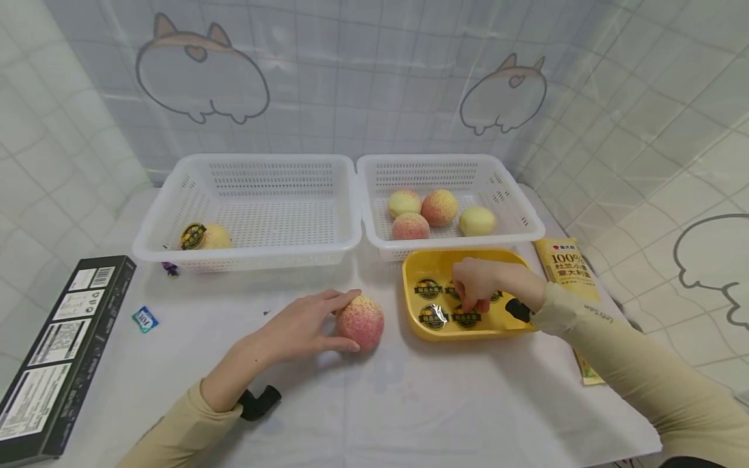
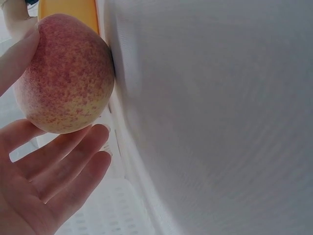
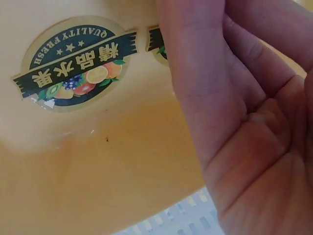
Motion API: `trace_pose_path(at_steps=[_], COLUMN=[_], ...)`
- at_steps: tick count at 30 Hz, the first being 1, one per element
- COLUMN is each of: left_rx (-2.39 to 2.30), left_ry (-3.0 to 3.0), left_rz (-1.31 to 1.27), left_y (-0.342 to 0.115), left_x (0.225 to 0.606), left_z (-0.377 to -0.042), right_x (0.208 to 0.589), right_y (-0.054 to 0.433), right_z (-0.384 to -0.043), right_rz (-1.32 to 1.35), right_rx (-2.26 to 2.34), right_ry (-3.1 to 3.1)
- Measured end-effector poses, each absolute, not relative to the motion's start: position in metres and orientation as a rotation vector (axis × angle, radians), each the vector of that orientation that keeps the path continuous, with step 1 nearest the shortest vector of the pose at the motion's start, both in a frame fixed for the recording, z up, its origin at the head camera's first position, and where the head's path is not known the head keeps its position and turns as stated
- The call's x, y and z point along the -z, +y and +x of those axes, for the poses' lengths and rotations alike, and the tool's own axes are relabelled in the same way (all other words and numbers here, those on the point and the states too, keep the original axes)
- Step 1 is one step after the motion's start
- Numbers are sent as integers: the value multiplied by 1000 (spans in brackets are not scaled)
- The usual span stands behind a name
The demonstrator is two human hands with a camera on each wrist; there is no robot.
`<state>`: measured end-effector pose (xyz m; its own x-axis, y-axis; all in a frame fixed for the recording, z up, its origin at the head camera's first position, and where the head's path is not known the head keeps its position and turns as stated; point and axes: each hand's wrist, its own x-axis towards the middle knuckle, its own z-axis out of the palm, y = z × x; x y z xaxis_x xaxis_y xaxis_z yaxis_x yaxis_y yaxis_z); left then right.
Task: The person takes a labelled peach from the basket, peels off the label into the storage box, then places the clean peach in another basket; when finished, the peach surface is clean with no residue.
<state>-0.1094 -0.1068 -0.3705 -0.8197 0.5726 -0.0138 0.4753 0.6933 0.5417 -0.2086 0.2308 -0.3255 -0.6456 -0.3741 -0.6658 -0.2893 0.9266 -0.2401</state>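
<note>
My left hand [image 1: 295,328] holds a red-and-yellow peach [image 1: 361,325] on the table, thumb on the near side and fingers on the far side. In the left wrist view the other fingers spread below the peach [image 2: 66,73]. My right hand [image 1: 481,283] reaches down into a yellow tray [image 1: 417,266] with several dark fruit stickers [image 1: 433,316] on its floor. Its fingertips are at the front middle sticker [image 1: 466,318]; whether they pinch it is hidden. Close up, one sticker [image 3: 76,63] lies beside the right hand [image 3: 244,117], whose fingertips are out of frame.
A white basket [image 1: 251,257] at back left holds a yellow peach [image 1: 216,237] bearing a sticker. Several peaches [image 1: 440,207] lie in the right white basket [image 1: 450,244]. A black box [image 1: 64,351] stands left, near a small blue packet [image 1: 145,319]. A yellow bag [image 1: 570,270] lies right.
</note>
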Motion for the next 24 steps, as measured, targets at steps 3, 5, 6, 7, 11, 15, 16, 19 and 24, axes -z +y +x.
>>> trace_pose_path(at_steps=[3,5,6,7,11,15,16,19,24], left_rx=[-795,-795,-794,-794,-790,-784,-784,-781,-781], left_ry=[2725,2724,2723,2722,2721,2719,2718,2721,2727], left_rz=[849,850,852,852,853,850,850,844,839], left_y=[-107,-107,-107,-107,-106,-106,-106,-106,-105], left_x=[370,370,370,370,369,369,369,370,370], left_z=[-109,-109,-109,-109,-109,-109,-109,-108,-108], right_x=[326,327,327,327,326,326,326,328,329], right_y=[230,230,230,229,227,226,227,226,223], right_z=[-208,-208,-207,-206,-204,-203,-204,-205,-205], right_rz=[-455,-455,-453,-453,-486,-531,-540,-583,-616], right_rx=[129,113,104,95,64,59,62,77,64], right_ry=[2326,2332,2334,2337,2345,2359,2361,2380,2393])
